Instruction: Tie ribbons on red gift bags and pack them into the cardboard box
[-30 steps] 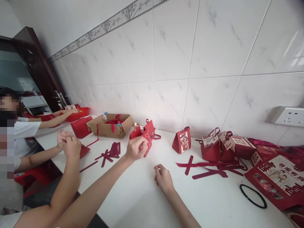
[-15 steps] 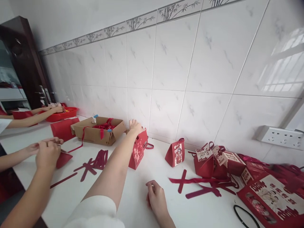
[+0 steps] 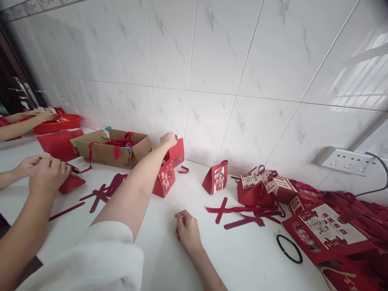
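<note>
My left hand reaches far forward, its fingers closed on the top of a red gift box near the wall. Just in front of that box stands another red gift box with pale printing, partly covered by my forearm. A short loop of red ribbon lies beside them. Resting on the white table, my right hand is loosely curled with nothing visible in it. Beyond it to the right stands a triangular red gift box with a picture tag and a ribbon loop.
Red ribbon strips lie to the right, before tagged boxes and a larger red box. A black band is near. Leftward are a cardboard box of ribbons, a co-worker's hands and a red basin. A power strip is at the wall.
The view has tilted downward. My left hand has closed on the rear red gift box and shifted it slightly up and away from the front one. My right hand stays curled on the table.
</note>
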### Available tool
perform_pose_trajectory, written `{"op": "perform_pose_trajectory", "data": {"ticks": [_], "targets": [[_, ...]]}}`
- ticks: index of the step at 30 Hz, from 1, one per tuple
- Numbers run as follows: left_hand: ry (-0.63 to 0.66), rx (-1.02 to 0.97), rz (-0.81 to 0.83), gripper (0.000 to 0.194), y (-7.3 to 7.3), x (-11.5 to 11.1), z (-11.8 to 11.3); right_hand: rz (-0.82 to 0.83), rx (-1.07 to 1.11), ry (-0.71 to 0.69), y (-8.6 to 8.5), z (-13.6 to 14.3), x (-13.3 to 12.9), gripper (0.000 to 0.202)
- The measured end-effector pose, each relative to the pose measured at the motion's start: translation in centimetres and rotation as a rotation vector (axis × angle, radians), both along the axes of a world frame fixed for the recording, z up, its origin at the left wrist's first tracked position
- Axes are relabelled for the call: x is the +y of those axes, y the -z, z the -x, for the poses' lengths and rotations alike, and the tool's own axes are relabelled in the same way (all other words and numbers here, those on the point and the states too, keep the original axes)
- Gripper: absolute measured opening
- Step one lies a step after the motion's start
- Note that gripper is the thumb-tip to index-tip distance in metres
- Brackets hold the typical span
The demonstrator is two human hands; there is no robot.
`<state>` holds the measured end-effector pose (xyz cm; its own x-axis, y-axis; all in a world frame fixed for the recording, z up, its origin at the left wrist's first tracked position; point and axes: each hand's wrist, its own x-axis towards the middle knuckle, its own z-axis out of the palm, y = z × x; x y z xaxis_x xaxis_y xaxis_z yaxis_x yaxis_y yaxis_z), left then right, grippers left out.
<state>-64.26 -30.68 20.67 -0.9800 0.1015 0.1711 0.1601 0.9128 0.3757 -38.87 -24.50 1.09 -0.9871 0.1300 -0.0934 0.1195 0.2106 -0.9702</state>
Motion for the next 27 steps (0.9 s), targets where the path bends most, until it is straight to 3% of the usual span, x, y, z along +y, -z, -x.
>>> {"op": "perform_pose_trajectory", "data": {"ticks": [4,7,9,11,13,15,19,23,27], "targets": [[0.061,0.181,-0.184,0.016,-3.7,0.1,-1.4,0.036,0.019,0.027,0.1,0.2,0.1,0.019],[0.128,0.287,-0.289,0.010,-6.3,-0.3,-3.8,0.090,0.030,0.048,0.2,0.2,0.2,0.019],[0.177,0.332,-0.331,0.011,-7.2,-1.0,-6.4,0.135,0.056,0.068,0.3,0.2,0.3,0.021],[0.213,0.372,-0.353,0.013,-7.2,-2.2,-9.6,0.181,0.102,0.111,0.3,0.1,0.5,0.025],[0.225,0.427,-0.369,0.014,-6.1,-3.9,-13.3,0.221,0.155,0.187,0.3,-0.2,0.8,0.029],[0.238,0.480,-0.408,0.016,-4.1,-5.8,-17.2,0.257,0.194,0.275,0.3,-0.5,1.3,0.030],[0.251,0.355,-0.518,0.016,1.6,-9.0,-23.5,0.306,0.203,0.369,0.3,-1.0,2.1,0.028],[0.206,0.134,-0.586,0.014,7.1,-10.9,-26.7,0.276,0.220,0.344,0.2,-1.6,2.1,0.029],[0.155,0.096,-0.685,0.018,10.0,-11.8,-27.8,0.169,0.322,0.318,-0.8,-2.7,1.2,0.029]]}}
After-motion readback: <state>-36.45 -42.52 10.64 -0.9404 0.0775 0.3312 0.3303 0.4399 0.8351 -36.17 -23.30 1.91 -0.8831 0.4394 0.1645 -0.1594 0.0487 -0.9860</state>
